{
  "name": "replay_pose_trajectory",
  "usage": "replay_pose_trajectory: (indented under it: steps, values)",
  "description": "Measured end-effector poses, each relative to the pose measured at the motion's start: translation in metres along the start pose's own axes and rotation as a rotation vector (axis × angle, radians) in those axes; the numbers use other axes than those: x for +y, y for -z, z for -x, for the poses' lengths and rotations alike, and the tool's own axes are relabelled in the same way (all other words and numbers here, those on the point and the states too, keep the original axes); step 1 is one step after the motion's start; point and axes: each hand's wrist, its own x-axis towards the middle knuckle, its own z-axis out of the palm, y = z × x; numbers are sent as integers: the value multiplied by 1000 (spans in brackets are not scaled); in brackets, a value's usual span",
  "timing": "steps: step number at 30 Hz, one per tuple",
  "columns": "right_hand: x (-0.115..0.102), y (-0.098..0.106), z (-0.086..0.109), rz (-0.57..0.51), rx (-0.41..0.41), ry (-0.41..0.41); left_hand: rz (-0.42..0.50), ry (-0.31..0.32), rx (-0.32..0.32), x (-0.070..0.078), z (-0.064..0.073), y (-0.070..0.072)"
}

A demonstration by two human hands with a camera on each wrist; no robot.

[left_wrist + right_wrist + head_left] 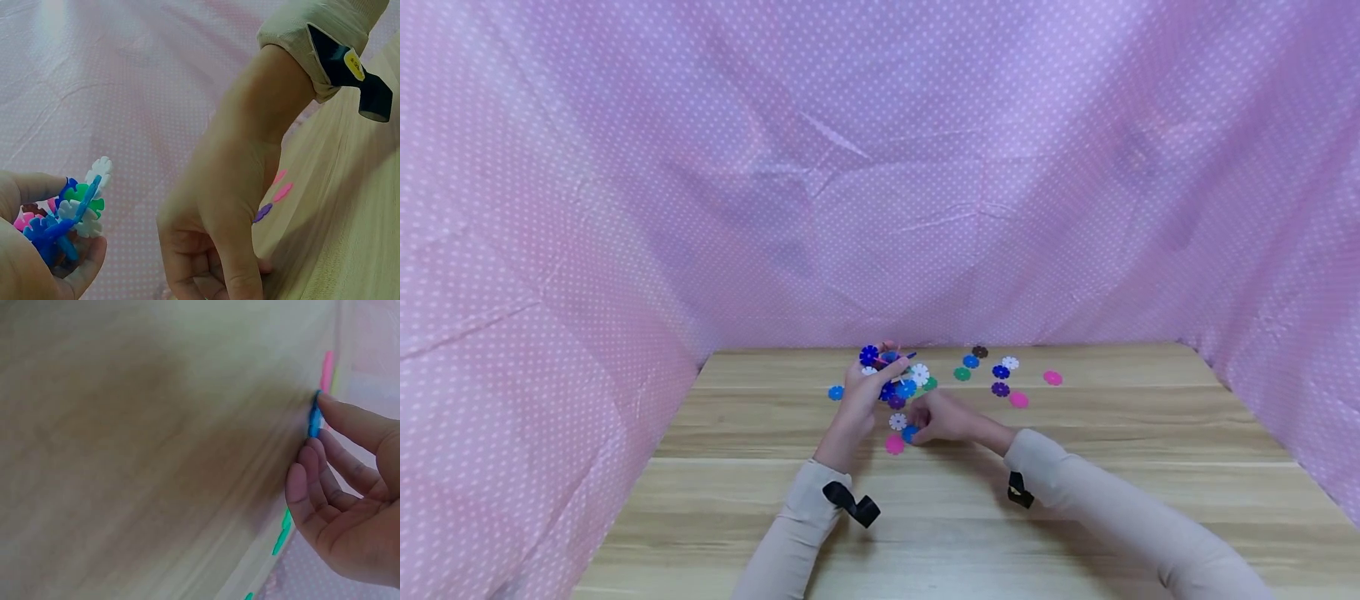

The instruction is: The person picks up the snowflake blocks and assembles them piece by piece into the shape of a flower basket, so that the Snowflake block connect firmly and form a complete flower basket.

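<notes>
My left hand (857,402) grips a cluster of interlocked plastic snowflake discs (78,209) in blue, white, green and pink. In the left wrist view the thumb and fingers curl round the lower part of the cluster, while a white disc (99,173) sticks out at its top. My right hand (951,415) is low at the table, nearer me than the cluster. Its thumb and index finger pinch a light blue snowflake disc (314,415) by the edge, close to the wood. A white disc (898,422) and a pink disc (895,444) lie beside that hand.
More loose discs lie to the right, among them a brown disc (980,352), a purple disc (1000,389) and a pink disc (1052,378). A blue disc (836,392) lies left of my left hand. Pink dotted cloth (880,208) surrounds the wooden table (940,533).
</notes>
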Motion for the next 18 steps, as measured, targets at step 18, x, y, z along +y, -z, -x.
replay_pose_trajectory:
  steps: [18]
  values:
    - [21,23,23,-236,21,-63,-58,15,-74,0,0,3]
